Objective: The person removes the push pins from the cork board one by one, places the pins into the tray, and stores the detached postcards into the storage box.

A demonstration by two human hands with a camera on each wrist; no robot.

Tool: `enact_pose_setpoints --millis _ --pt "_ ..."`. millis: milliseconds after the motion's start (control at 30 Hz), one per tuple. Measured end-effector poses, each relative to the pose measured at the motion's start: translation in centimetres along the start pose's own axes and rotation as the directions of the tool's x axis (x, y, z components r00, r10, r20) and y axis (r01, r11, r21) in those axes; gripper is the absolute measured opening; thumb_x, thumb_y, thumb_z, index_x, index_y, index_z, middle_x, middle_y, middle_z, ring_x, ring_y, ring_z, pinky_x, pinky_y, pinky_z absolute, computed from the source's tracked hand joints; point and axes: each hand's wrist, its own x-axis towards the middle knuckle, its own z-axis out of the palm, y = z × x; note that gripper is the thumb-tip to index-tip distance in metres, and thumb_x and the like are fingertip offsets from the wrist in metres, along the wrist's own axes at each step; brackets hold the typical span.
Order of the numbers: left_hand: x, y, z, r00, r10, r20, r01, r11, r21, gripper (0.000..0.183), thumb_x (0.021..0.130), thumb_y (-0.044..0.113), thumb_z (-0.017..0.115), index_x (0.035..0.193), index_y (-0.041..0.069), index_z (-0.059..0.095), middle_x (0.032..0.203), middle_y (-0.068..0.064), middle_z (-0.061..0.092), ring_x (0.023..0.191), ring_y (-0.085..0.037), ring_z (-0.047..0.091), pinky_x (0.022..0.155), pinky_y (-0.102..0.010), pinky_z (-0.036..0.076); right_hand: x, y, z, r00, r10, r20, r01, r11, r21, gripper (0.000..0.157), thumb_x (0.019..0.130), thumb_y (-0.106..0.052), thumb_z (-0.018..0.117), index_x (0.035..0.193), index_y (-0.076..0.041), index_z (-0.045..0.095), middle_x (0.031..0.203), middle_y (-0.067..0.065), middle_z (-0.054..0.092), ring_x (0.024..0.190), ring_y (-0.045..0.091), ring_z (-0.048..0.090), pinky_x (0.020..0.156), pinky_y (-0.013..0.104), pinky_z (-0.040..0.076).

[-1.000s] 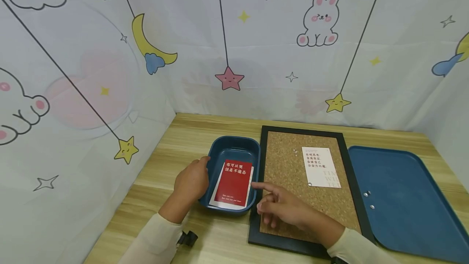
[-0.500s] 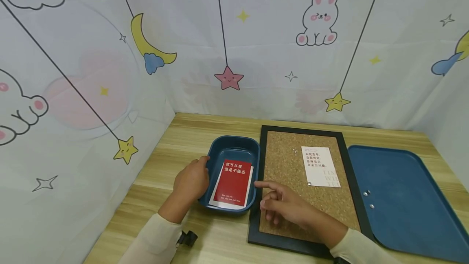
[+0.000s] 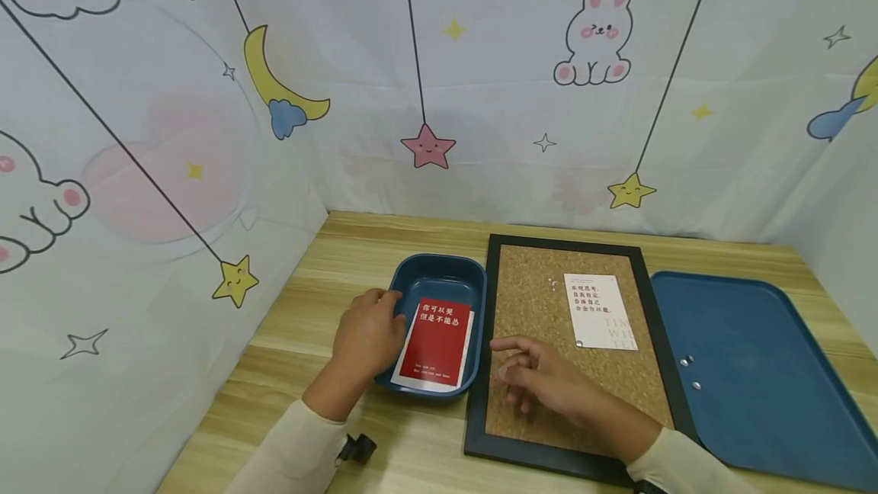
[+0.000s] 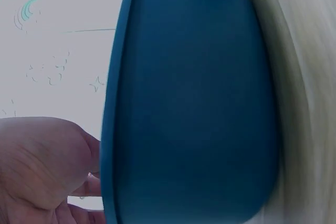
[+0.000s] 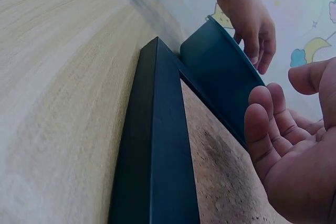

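A deep blue plastic bin (image 3: 439, 264) holds a red card (image 3: 435, 345) with white lettering, lying over white cards (image 3: 418, 383). My left hand (image 3: 370, 338) is over the bin's left rim, its relaxed fingers hanging inside, left of the cards. In the left wrist view the bin's outer wall (image 4: 194, 98) hides most of those fingers. My right hand (image 3: 549, 380) hovers over the lower left of a black-framed corkboard (image 3: 528, 288), index finger pointing at the bin, the others loosely bent, nothing in them. On the corkboard's right half lies a white card (image 3: 597, 307), a silver pushpin (image 3: 579, 344) at its lower left.
A flat blue tray (image 3: 761, 372) sits right of the corkboard, with several small silver pins (image 3: 687, 361) near its left edge. Small clear pins (image 3: 552, 283) show on the cork. A printed white curtain (image 3: 507, 97) encloses the wooden table (image 3: 357, 250) behind and at the sides.
My left hand has shifted from the bin's left rim rightward, its fingers now reaching inside. My right hand has drawn back to the right, away from the bin. The cards stay in place.
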Motion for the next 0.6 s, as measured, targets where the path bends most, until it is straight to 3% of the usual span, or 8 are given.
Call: enact_pose_setpoints --millis 600 --pt "-1.1 3.3 -0.5 0.979 0.184 -0.086 -0.184 0.983 0.014 0.034 0.089 0.015 0.077 0.121 0.004 0.071 0.121 -0.016 0.067 0.111 -0.035 0.062 0.090 -0.055 0.052 -0.7 0.2 -2.3 0.995 0.044 -0.085 -0.046 0.999 -0.020 0.049 0.102 -0.017 0.063 0.145 0.001 0.049 0.107 0.018 0.067 0.078 0.026 0.064 0.061 0.040 0.056"
